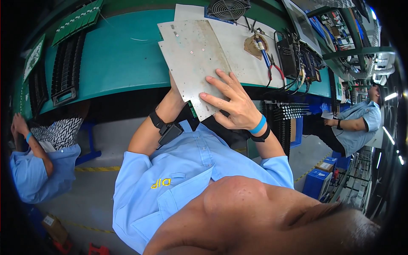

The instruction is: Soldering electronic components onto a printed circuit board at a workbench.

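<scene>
Right hand (233,104) spread over the grey metal plate (193,55), left hand (172,90) behind, grip unclear.

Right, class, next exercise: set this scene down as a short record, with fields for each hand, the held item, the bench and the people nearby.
Left hand: at the plate's left edge, partly hidden behind it
Right hand: fingers spread over the plate's upper face
Held item: flat grey plate with small holes
Below its lower left edge: a green strip, otherwise hidden
Bench, left: black racks on a green surface
Bench, right: red-handled pliers
People nearby: one at left, one at right
</scene>
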### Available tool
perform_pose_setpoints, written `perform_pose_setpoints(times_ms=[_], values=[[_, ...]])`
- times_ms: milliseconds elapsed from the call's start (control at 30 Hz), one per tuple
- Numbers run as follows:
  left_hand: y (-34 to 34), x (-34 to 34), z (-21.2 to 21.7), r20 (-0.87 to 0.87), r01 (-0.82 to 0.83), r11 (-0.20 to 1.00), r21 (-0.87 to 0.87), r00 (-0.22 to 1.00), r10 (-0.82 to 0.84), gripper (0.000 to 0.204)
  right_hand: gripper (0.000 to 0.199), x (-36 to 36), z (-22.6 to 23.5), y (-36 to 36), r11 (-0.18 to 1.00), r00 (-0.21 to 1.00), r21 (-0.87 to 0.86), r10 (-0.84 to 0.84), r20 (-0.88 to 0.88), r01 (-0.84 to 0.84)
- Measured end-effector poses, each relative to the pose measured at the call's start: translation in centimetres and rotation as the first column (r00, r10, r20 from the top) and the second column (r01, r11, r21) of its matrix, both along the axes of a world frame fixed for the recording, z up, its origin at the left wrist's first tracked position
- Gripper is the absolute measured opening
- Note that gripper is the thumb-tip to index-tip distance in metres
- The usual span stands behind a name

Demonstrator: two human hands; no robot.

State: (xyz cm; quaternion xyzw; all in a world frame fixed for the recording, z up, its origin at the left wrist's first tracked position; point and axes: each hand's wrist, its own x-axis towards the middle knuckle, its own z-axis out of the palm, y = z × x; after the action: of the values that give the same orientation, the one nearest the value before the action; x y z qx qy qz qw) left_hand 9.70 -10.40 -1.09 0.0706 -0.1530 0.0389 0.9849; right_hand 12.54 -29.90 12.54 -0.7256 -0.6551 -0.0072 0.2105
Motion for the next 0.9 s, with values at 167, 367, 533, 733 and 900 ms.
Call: perform_pose_setpoints(times_ms=[167,367,533,733,900], values=[[0.9,-9.7,-0.5,-0.062,-0.016,0.999,0.052,0.998,0.019,0.081,0.069,0.0,0.2,0.1,1.0,1.0,0.01,-0.009,0.028,0.009],[0.6,-10.2,0.6,-0.146,-0.067,0.99,0.121,0.986,0.085,0.079,0.067,-0.5,-1.5,0.7,0.993,0.984,0.093,-0.086,0.159,0.072],[0.5,-10.4,1.4,-0.21,-0.118,0.977,0.178,0.965,0.155,0.077,0.067,-1.0,-3.0,1.3,0.971,0.964,0.203,-0.171,0.204,0.129],[0.5,-10.5,2.4,-0.278,-0.168,0.953,0.253,0.93,0.238,0.075,0.069,-0.9,-2.9,1.6,0.962,0.961,0.242,-0.181,0.208,0.129],[1.0,-10.5,3.3,-0.314,-0.203,0.921,0.331,0.897,0.311,0.074,0.072,-0.6,-3.0,1.9,0.948,0.972,0.284,-0.189,0.141,0.143]])
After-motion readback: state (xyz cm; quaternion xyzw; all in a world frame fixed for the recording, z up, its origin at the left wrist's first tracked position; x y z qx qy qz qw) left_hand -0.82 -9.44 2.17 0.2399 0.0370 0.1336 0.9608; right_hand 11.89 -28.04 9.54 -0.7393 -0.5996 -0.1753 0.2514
